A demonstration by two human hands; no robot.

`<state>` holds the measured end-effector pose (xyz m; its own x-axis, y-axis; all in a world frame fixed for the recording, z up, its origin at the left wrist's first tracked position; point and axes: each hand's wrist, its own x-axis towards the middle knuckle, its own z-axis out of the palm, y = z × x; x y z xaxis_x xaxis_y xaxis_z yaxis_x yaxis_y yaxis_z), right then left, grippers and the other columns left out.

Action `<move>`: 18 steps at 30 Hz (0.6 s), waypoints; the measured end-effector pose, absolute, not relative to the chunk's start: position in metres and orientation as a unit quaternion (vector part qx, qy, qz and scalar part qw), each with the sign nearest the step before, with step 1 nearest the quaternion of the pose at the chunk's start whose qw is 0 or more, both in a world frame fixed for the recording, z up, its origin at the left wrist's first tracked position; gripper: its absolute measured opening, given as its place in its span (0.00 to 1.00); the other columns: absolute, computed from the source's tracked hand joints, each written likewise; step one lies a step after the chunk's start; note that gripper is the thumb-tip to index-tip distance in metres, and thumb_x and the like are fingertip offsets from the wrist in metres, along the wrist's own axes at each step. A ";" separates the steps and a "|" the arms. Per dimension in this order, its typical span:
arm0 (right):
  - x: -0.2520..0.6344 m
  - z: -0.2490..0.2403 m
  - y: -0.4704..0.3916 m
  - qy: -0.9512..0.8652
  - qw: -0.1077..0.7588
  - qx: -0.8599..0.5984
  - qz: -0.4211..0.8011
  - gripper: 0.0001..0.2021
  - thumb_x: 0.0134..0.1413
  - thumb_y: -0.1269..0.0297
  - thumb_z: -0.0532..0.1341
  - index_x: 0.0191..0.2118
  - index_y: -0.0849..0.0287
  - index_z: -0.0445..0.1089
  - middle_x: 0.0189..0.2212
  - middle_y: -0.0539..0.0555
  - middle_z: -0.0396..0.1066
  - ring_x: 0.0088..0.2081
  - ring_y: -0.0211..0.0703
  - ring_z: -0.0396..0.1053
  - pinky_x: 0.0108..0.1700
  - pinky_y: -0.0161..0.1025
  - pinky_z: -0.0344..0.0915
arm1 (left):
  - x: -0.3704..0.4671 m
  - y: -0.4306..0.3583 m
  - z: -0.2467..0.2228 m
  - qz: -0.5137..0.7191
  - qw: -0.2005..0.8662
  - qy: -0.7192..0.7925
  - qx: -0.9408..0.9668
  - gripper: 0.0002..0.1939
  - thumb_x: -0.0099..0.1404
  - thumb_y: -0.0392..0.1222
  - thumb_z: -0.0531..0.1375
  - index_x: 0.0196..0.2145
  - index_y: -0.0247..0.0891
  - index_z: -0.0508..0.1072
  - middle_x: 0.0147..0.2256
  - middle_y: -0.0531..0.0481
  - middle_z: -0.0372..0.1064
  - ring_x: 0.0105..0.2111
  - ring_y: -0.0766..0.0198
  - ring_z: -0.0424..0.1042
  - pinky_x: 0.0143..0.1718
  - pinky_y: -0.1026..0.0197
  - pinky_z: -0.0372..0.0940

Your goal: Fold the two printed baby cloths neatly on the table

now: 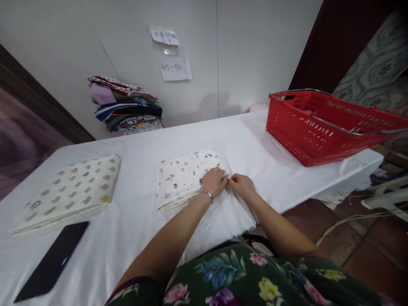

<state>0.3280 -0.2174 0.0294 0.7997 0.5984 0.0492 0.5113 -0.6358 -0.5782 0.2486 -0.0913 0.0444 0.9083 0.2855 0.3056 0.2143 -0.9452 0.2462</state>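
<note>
A folded white cloth with small printed leaves and twigs lies flat in front of me on the white-covered table. My left hand rests at its right edge, fingers curled closed on the fabric. Just beside it, my right hand is closed in a pinch with the fingertips nearly touching the left hand. Some white fabric bunches up between the two hands. Whether that pinched bit belongs to the folded cloth or to the table cover, I cannot tell.
A second folded cloth and a black phone lie at the left on the tablecloth. At the right end stands a red basket with metal handles. Folded textiles are stacked behind the table, by the wall.
</note>
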 end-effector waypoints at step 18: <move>0.338 0.020 -0.211 -0.297 0.424 -0.851 0.093 0.13 0.49 0.58 0.53 0.21 0.58 0.67 0.21 0.50 0.67 0.26 0.38 0.61 0.29 0.34 0.52 | 0.246 -0.096 0.041 0.162 0.072 0.110 0.978 0.10 0.64 0.40 0.52 0.42 0.40 0.69 0.39 0.48 0.66 0.41 0.60 0.63 0.41 0.57 0.58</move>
